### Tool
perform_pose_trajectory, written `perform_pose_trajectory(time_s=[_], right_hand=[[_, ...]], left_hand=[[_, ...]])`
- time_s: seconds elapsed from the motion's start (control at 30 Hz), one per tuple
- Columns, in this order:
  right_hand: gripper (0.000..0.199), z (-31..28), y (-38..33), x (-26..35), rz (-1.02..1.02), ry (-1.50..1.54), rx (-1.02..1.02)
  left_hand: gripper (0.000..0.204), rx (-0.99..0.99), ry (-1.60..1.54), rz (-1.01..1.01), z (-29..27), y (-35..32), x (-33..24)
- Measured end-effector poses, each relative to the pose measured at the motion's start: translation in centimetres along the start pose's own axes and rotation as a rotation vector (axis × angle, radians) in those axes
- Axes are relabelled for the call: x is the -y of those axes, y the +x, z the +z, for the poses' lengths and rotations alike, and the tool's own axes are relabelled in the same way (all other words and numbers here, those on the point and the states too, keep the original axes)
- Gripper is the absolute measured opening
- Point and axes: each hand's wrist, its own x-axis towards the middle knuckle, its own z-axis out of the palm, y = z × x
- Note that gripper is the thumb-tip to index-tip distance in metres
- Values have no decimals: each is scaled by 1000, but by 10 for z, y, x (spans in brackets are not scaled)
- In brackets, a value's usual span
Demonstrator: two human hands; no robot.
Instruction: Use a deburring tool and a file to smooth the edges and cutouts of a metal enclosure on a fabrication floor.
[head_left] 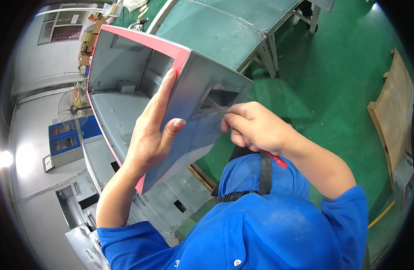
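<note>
A grey sheet-metal cabinet (pixel 184 135) stands tilted in front of me, its open front framed by a pink-red rim (pixel 146 39). My left hand (pixel 150 135) lies against the rim and side panel with fingers stretched upward and thumb apart. In that side panel is a dark rectangular cutout (pixel 226 97). My right hand (pixel 258 128) is closed round a file with a flat metal blade (pixel 216 106) and a red handle (pixel 277 160). The blade's far end reaches into the cutout. Some of the grip is hidden by the fingers.
Behind the cabinet stands a large grey-green table (pixel 211 27). More grey metal panels (pixel 171 198) lie below and left. A fan (pixel 73 108) and a blue cabinet (pixel 65 137) are by the left wall. A wooden board (pixel 391 112) is at the right on green floor.
</note>
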Motion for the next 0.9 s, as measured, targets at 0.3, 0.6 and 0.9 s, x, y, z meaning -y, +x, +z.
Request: perform_pose_trajectory(time_s=[0.3, 0.6, 0.9], right_hand=[[27, 17, 5, -15, -56, -35, 20], [27, 18, 4, -11, -1, 91, 51], [25, 24, -6, -72, -380, 176, -256]], left_hand=[[66, -1, -20, -7, 3, -1, 1], [67, 1, 13, 5, 3, 3, -7], [62, -31, 14, 13, 4, 2, -7]])
